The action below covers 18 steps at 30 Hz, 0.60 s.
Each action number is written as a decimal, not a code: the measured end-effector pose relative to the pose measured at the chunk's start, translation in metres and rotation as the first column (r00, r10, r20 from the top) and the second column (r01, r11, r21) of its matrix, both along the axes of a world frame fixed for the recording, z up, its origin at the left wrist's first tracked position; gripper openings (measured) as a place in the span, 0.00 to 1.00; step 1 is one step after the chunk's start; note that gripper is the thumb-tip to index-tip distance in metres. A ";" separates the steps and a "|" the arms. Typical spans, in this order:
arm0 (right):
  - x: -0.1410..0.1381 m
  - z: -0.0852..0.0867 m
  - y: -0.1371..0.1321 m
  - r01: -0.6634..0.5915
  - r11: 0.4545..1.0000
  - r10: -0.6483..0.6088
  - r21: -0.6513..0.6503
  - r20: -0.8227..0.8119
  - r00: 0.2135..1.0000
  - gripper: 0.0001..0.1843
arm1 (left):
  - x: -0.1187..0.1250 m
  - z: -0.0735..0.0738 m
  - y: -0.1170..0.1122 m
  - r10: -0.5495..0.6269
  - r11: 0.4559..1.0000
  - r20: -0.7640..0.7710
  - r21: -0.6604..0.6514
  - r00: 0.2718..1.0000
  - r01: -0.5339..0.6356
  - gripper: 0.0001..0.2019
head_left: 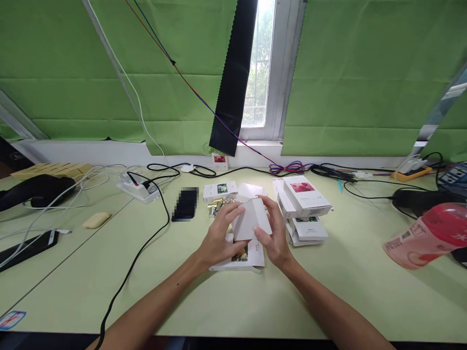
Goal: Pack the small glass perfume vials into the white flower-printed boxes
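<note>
Between my two hands is a small plain white box (248, 221), held tilted above the table. My left hand (221, 236) grips its left side, fingers along the top edge and thumb underneath. On the other side, my right hand (274, 233) has its thumb on the near face and its fingers behind. Below them lies a flat white printed carton (255, 255) with a flower picture, partly covered by my hands. Just behind are small gold and silver shiny pieces (218, 205), partly hidden, and another white carton (211, 191).
A stack of white cartons (304, 197) stands to the right. Further right is a pink bottle (419, 238). A dark phone (186, 204) lies left of my hands, and a black cable (140, 253) crosses the table. A power strip (136, 187) sits at the back left.
</note>
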State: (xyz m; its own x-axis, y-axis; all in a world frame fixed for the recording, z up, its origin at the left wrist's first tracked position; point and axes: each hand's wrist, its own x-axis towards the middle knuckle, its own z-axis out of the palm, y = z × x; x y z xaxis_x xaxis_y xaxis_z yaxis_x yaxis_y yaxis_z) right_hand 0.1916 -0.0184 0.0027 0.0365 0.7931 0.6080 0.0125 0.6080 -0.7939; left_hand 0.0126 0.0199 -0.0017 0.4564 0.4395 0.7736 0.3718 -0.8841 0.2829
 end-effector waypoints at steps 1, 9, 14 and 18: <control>0.000 0.000 0.000 0.003 1.000 -0.003 0.003 0.007 1.000 0.33 | 0.000 0.000 0.000 0.001 1.000 0.000 0.003 1.000 -0.001 0.38; -0.002 -0.001 0.001 0.074 0.997 -0.075 0.039 0.032 0.997 0.30 | -0.001 0.002 0.004 0.014 0.990 -0.056 0.140 0.998 -0.006 0.39; -0.003 -0.003 0.000 0.160 0.987 -0.160 0.025 0.012 0.987 0.25 | -0.004 0.004 0.006 0.037 0.976 -0.130 0.220 0.991 -0.007 0.39; -0.005 -0.004 0.000 0.218 0.976 -0.218 -0.021 -0.014 0.976 0.20 | -0.005 0.004 0.007 0.065 0.969 -0.160 0.246 0.985 -0.024 0.39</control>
